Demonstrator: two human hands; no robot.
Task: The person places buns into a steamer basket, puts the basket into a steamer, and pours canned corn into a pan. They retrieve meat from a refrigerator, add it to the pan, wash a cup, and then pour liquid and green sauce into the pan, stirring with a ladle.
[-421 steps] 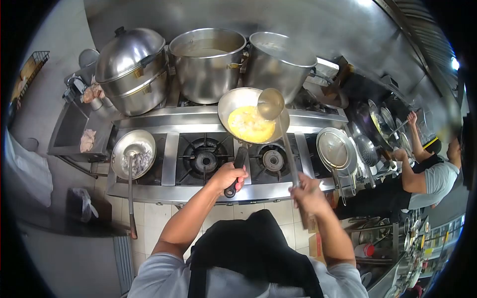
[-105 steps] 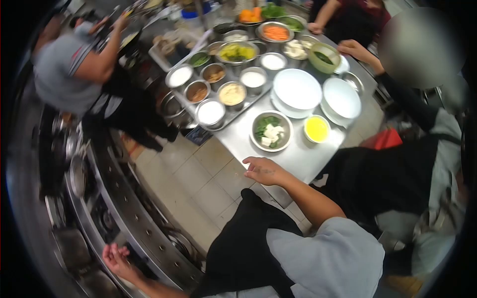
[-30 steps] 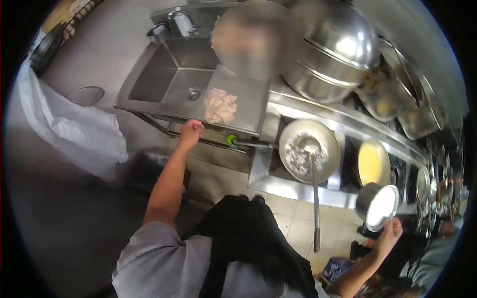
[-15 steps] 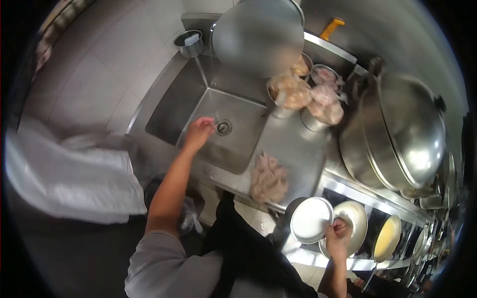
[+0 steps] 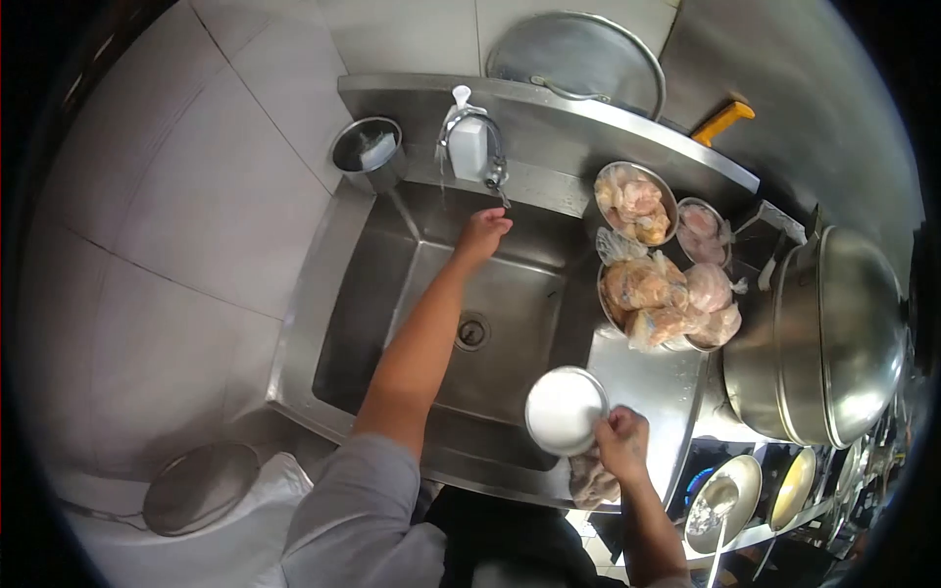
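Observation:
My left hand (image 5: 482, 237) is over the back of the steel sink (image 5: 392, 372), its fingers curled together just below the lever of the tap (image 5: 497, 174). Nothing shows between these fingers. A thin stream of water falls from the spout. My right hand (image 5: 623, 443) grips the edge of a round metal pan (image 5: 567, 412) with white contents, held level over the sink's front right corner. Partly hidden below the pan and hand, a crumpled cloth (image 5: 591, 482) lies on the counter.
Bagged pale food (image 5: 642, 284) fills metal bowls right of the sink. A large domed steel pot (image 5: 858, 338) stands farther right. Pans (image 5: 725, 505) sit on the stove at lower right. A white bottle (image 5: 468, 147), metal container (image 5: 369, 155) and round lid (image 5: 578, 64) are at the back.
The view has shifted toward the sink. My left hand has moved from above the drain to beside the tap lever. The pan in my right hand has moved from the stove side to the sink.

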